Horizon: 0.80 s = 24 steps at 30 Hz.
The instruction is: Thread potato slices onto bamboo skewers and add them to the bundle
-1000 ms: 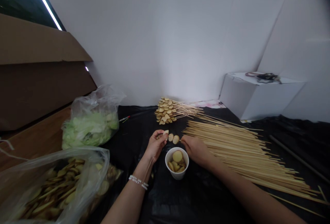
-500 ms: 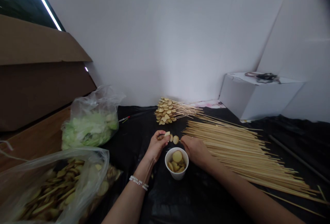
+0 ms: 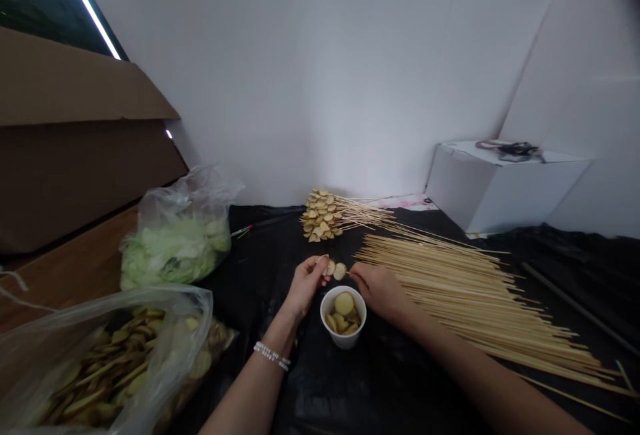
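My left hand [image 3: 308, 281] pinches a potato slice [image 3: 329, 267] at the left end of a thin skewer. Beside it on the same skewer sits another round potato slice [image 3: 340, 271]. My right hand [image 3: 376, 288] is closed on the skewer just right of that slice; most of the stick is hidden by the hand. Below and between my hands stands a white paper cup [image 3: 343, 340] with several potato slices in it. Behind them lies a pile of skewered potato slices [image 3: 320, 216], their sticks pointing right.
Many bare wooden skewers [image 3: 475, 301] are spread at the right on black plastic sheeting [image 3: 330, 395]. At the left are an open bag of potato slices [image 3: 113, 368] and a bag of pale green leaves [image 3: 175, 248]. A white box [image 3: 505, 185] stands back right; a pen [image 3: 242, 230] lies back left.
The slice at my left fingers has turned and now lies closer to the other slice on the skewer. My right hand has barely moved; the cup stays put.
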### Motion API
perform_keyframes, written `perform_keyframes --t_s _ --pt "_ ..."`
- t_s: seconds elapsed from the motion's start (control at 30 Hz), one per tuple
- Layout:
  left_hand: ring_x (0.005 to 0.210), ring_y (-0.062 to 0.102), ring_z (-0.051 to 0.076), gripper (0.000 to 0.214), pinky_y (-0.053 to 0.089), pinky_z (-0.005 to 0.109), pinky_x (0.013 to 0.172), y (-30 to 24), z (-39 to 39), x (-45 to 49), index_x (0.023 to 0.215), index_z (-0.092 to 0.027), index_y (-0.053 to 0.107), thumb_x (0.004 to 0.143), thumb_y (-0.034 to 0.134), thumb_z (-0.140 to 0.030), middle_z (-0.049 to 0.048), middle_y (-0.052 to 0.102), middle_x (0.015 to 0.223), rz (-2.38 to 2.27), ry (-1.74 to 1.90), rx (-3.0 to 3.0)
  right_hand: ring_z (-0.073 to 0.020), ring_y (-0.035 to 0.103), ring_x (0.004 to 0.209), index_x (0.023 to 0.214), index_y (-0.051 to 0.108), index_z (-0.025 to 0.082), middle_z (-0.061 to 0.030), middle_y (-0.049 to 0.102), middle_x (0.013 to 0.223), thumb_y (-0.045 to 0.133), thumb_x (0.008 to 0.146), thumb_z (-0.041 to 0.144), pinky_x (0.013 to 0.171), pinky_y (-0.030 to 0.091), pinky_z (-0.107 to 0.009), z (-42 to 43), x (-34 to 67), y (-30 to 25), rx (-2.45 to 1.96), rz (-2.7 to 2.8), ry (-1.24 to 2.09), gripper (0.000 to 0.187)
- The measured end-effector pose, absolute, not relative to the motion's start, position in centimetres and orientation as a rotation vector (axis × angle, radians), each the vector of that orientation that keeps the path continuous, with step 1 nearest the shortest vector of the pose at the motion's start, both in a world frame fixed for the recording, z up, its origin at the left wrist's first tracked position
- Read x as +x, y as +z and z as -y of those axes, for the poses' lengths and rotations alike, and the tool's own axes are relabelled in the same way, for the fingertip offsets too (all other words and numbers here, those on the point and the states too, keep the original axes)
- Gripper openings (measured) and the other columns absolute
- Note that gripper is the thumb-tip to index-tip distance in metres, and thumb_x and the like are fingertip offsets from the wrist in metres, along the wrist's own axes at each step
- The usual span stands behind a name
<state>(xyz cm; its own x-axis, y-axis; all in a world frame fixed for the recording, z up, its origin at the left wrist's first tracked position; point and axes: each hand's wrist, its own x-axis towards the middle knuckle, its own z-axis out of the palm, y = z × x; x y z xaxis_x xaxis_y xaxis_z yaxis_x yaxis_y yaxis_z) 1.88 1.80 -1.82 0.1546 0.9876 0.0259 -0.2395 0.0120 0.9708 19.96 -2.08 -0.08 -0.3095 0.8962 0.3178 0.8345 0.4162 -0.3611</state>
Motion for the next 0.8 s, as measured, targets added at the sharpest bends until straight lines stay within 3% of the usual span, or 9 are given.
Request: perform_keyframes --t_s 0.27,0.43,0.53,0.67,0.8 --pt "0.051 0.049 0.007 0.036 0.036 0.018 0.047 -1.7 -1.7 2.0 0.072 -0.013 0.064 0.066 0.073 -0.048 0.0006 0.06 0.062 -0.983 1.211 1.21 -0.013 0.057 0.073 0.082 0.059 0.019 -0.0023 0.066 0.08 0.042 0.093 0.025 0.062 0.029 -0.023 1.9 20.1 -0.3 -1.464 2.209 0.189 0.022" --pt "0.053 0.049 0.007 0.041 0.035 0.018 0.045 -1.4 -1.7 2.1 0.092 -0.015 0.063 0.069 0.071 -0.048 -0.0008 0.06 0.072 -1.035 1.321 1.2 -0.0139 0.056 0.072 0.078 0.058 0.02 -0.0028 0.065 0.077 0.04 0.094 0.026 0.064 0.03 -0.024 1.6 20.7 -0.3 -1.486 2.106 0.169 0.025" --pt "0.057 0.05 0.007 0.038 0.035 0.018 0.047 -0.7 -1.6 2.0 0.091 -0.016 0.063 0.071 0.069 -0.047 0.0005 0.06 0.08 -1.126 1.376 1.23 -0.0147 0.055 0.071 0.077 0.058 0.02 -0.003 0.065 0.075 0.041 0.093 0.025 0.065 0.03 -0.024 1.3 21.1 -0.3 -1.524 2.032 0.144 0.024" --pt "0.07 0.054 0.01 0.025 0.041 0.02 0.062 1.6 -0.6 1.7 0.076 -0.015 0.063 0.069 0.073 -0.037 0.0008 0.061 0.079 -1.017 1.226 1.338 -0.015 0.055 0.073 0.078 0.059 0.021 -0.0029 0.065 0.076 0.042 0.092 0.024 0.066 0.031 -0.024 1.1 21.5 -0.2 -1.538 2.002 0.164 0.023" --pt "0.104 0.055 0.021 0.016 0.043 0.029 0.085 4.8 0.9 1.1 0.075 -0.015 0.068 0.067 0.075 -0.026 0.0089 0.059 0.113 -0.696 0.732 1.59 -0.0148 0.056 0.072 0.079 0.061 0.021 -0.0029 0.065 0.075 0.041 0.092 0.023 0.066 0.03 -0.024 1.1 21.6 0.0 -1.558 1.983 0.178 0.024"
